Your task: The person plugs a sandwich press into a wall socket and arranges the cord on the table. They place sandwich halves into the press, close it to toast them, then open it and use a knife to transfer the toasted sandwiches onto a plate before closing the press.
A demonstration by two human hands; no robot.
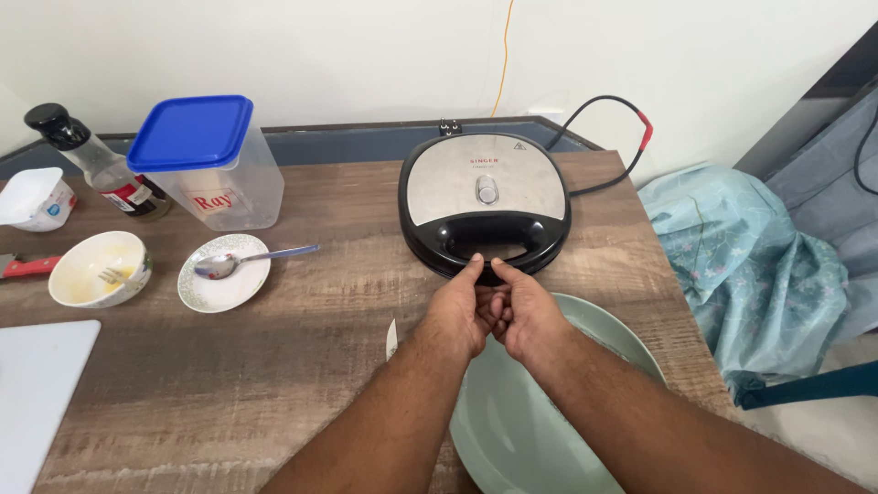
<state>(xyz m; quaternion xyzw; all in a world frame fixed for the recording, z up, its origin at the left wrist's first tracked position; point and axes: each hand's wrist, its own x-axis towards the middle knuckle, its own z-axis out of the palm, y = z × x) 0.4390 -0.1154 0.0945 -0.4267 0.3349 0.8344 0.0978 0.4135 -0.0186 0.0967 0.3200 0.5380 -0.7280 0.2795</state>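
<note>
Both hands, the left hand (460, 311) and right hand (521, 311), were pinched closed on the front latch of the closed sandwich maker (485, 201), thumbs on its handle for leverage. A pale green plate (604, 334) lay beneath the wrists on the wooden tabletop (302, 366), just beside the appliance.

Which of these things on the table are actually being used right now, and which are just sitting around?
In use:
sandwich maker, shut, both thumbs at its front handle
left hand
right hand
pale green plate, beneath the forearms

Lying about:
blue-lidded container
dark-capped bottle
white bowl with a fork
saucer with a spoon
small white tub
</note>
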